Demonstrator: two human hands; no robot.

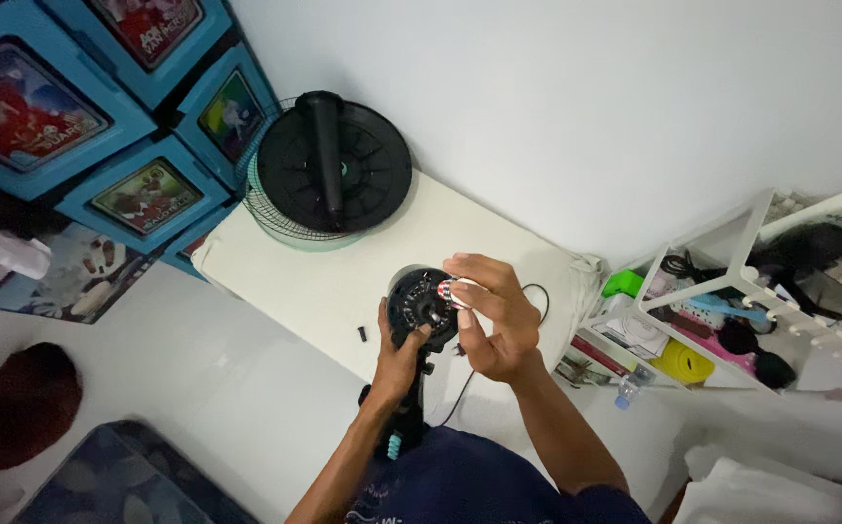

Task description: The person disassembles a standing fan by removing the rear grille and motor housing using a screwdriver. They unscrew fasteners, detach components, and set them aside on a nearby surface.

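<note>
My left hand [398,357] grips the lower left edge of a round black fan motor housing [418,303], held upright above a cream-covered low table [295,281]. My right hand [491,315] is closed on a small striped red-and-white tool [455,291], its tip pressed to the housing's right side. A black pole [404,427] runs down from the housing toward my lap. A small black part [363,333] lies on the table just left of my left hand.
A fan base with wire grille [329,170] lies at the table's far end. Blue storage boxes [101,107] stack at left. A white rack [722,311] full of items stands at right. A dark mat [18,403] lies on the floor.
</note>
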